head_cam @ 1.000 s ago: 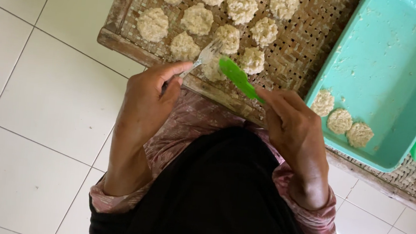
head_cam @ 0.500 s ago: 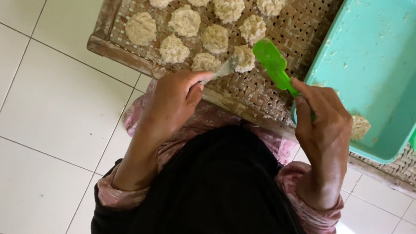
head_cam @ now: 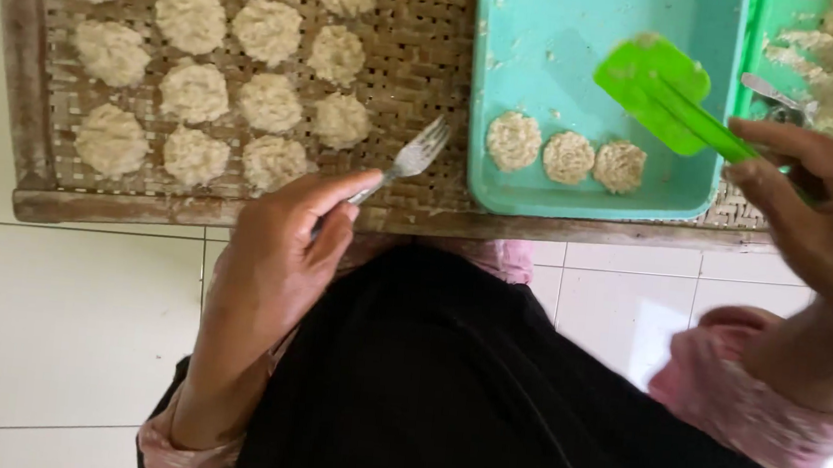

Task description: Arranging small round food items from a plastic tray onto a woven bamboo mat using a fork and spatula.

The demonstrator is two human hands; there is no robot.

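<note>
Hands grasp one tool each. Left hand (head_cam: 280,242) holds a metal fork (head_cam: 405,163) by its handle, tines pointing far and right over the near edge of the woven bamboo tray (head_cam: 412,53). Pale dough patties (head_cam: 198,94) lie in rows on that tray, left of the fork. Right hand (head_cam: 825,215) grips a green spatula (head_cam: 665,90), blade raised over the turquoise plastic tray (head_cam: 591,194). Three flattened patties (head_cam: 569,157) sit in that tray's near part. White tiled floor (head_cam: 59,303) lies below.
</note>
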